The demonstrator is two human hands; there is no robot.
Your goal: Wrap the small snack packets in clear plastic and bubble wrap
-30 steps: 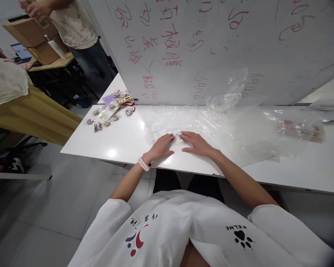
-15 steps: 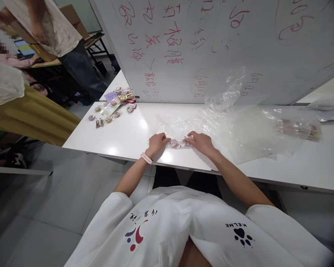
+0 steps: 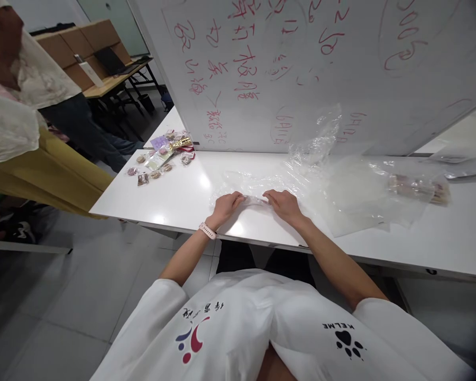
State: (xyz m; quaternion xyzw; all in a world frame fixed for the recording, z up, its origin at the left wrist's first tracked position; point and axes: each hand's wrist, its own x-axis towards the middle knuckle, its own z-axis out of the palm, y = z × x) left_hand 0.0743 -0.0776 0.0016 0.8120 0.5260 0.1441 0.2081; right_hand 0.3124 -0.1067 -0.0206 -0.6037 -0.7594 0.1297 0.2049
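A sheet of clear, crinkled plastic wrap (image 3: 257, 182) lies on the white table in front of me. My left hand (image 3: 227, 207) pinches its near edge at the left, thumb against fingers, with a pale pink watch band on the wrist. At the right end of that same edge, my right hand (image 3: 284, 205) is closed on the plastic too. Between the two hands the edge is bunched into a narrow roll. The small pink packets at this spot are now hidden or too faint to make out under the folded plastic.
Small wrapped packets (image 3: 155, 174) and a purple card lie at the table's left end. To the right are clear bags (image 3: 353, 196), one over a bundle of sticks (image 3: 418, 188). A whiteboard (image 3: 254, 69) stands behind. Two people (image 3: 69, 90) stand at the left.
The near edge of the plastic wrap has been folded over the pink packets, which were visible between my hands before. My hands have barely shifted. The standing people have moved slightly.
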